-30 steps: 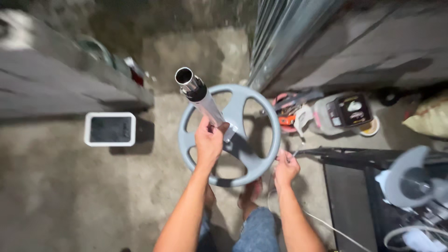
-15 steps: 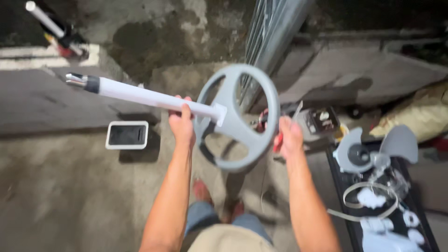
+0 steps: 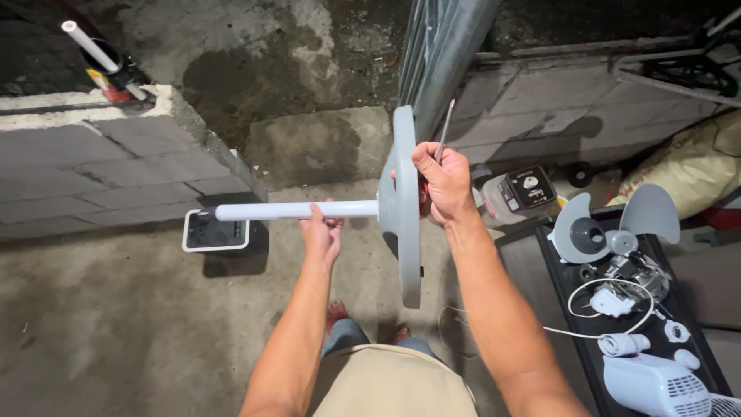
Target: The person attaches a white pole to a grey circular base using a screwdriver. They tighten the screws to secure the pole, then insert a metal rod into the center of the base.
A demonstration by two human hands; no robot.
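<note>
A white square box (image 3: 216,232) sits on the concrete floor at left. The left hand (image 3: 321,232) is curled around the white pole (image 3: 293,209), held level. Its grey round base (image 3: 406,205) stands edge-on. The right hand (image 3: 442,184) pinches a thin screwdriver (image 3: 443,133) at the base. Grey fan blades (image 3: 617,224) lie at right.

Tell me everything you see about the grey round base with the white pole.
The fan stand is a grey, plastic-looking round base seen edge-on, with a white pole lying level and pointing left. The left hand grips the pole near the base; the right hand, holding a thin screwdriver, rests against the base's far face. It is held in the air.
</note>
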